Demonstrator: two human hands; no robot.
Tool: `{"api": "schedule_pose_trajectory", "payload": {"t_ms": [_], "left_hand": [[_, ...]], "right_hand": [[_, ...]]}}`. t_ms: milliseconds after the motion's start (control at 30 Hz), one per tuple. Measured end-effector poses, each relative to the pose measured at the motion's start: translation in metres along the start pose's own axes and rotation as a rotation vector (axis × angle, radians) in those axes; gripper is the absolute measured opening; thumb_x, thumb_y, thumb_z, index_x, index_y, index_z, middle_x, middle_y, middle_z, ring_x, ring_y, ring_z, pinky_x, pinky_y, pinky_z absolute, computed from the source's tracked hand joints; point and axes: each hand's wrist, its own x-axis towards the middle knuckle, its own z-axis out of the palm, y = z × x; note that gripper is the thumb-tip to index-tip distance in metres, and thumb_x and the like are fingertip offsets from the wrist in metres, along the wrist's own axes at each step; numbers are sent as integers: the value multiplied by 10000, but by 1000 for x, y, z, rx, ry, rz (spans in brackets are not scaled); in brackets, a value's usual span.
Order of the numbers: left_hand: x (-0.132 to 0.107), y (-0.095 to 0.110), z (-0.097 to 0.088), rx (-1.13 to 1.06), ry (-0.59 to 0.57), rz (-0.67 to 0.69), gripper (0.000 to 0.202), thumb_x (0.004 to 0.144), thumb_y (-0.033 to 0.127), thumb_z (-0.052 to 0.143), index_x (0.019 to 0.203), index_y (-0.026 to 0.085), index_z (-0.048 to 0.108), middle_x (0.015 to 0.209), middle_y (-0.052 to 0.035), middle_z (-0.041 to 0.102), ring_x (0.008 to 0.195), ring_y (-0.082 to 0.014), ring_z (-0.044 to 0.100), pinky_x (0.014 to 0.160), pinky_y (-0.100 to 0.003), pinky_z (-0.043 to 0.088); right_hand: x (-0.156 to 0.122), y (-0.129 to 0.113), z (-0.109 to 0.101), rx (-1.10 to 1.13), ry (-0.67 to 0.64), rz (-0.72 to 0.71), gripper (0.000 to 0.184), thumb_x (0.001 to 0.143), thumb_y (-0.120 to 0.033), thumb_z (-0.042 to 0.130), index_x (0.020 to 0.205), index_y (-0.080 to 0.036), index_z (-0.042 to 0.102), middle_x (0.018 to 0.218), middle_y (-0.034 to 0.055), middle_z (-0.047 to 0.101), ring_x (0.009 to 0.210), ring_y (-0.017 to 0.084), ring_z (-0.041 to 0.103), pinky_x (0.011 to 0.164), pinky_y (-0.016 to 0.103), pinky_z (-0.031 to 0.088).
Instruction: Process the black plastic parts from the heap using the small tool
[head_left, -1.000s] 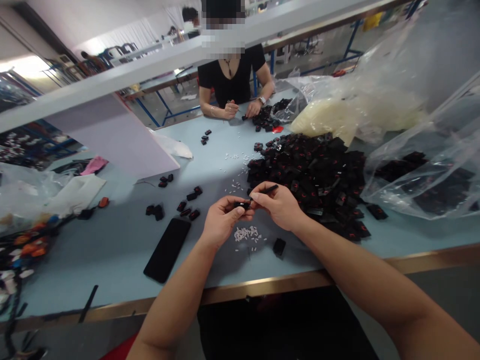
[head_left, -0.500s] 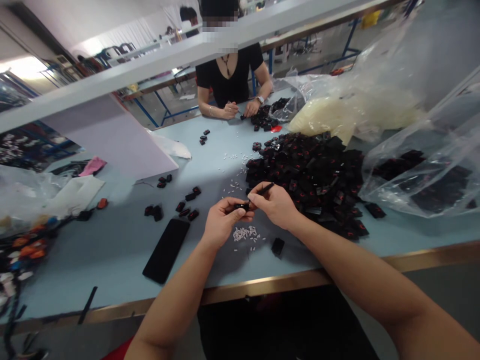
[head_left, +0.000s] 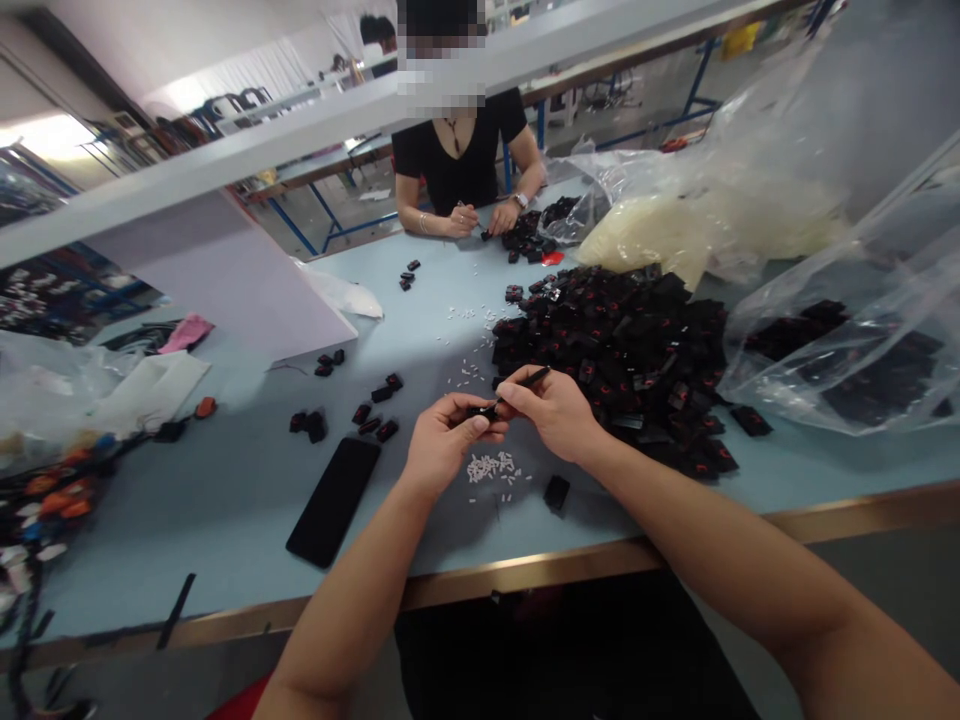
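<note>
My left hand (head_left: 442,440) is closed around a small black plastic part (head_left: 484,412), pinched between thumb and fingers over the table. Close beside it, my right hand (head_left: 553,410) grips a slim black tool (head_left: 536,378) that looks like tweezers. Its tip points down at the black part, and my fingers partly hide where the two meet. Below the hands lies a small heap of tiny white pieces (head_left: 491,467). One loose black part (head_left: 556,492) rests near my right wrist. A large pile of black parts (head_left: 615,330) rises just beyond my right hand.
A black phone (head_left: 334,503) lies left of my forearm, with several black parts (head_left: 367,418) behind it. Clear plastic bags (head_left: 847,340) stand at the right. Across the table (head_left: 247,480), a co-worker (head_left: 461,160) handles similar parts. A white panel (head_left: 232,270) stands at left; cables (head_left: 60,490) lie near it.
Almost nothing differs. The two hands keep the same hold, with only a very slight shift of the right hand and the tool at the black part.
</note>
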Motion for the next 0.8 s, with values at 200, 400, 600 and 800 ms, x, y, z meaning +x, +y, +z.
{"api": "schedule_pose_trajectory", "payload": {"t_ms": [200, 400, 600, 800], "left_hand": [[-2, 2, 2, 8, 12, -15, 324, 683, 304, 857, 892, 141, 670, 835, -85, 766, 699, -218, 745, 691, -374, 629], [-1, -2, -1, 32, -3, -13, 321, 705, 309, 846, 910, 140, 666, 857, -78, 766, 724, -219, 750, 709, -375, 630], [-1, -4, -3, 56, -15, -6, 295, 736, 302, 826, 926, 141, 667, 851, -67, 766, 757, -230, 756, 722, -381, 635], [-1, -5, -4, 71, -10, 1, 275, 750, 293, 816, 923, 138, 668, 785, -61, 763, 721, -219, 754, 692, -356, 635]], "right_hand": [[0, 0, 0, 27, -4, 5, 312, 722, -470, 774, 747, -188, 643, 649, -2, 656, 622, 140, 627, 625, 286, 533], [0, 0, 1, -34, 15, -11, 351, 720, -497, 773, 753, -183, 620, 628, -8, 646, 592, 133, 615, 609, 284, 541], [-1, -1, 0, -140, 9, -75, 342, 759, -498, 737, 739, -187, 596, 622, -8, 637, 572, 129, 604, 582, 278, 542], [1, 0, -1, -232, -3, -108, 343, 775, -518, 709, 746, -196, 593, 629, -10, 626, 566, 133, 598, 577, 287, 545]]}}
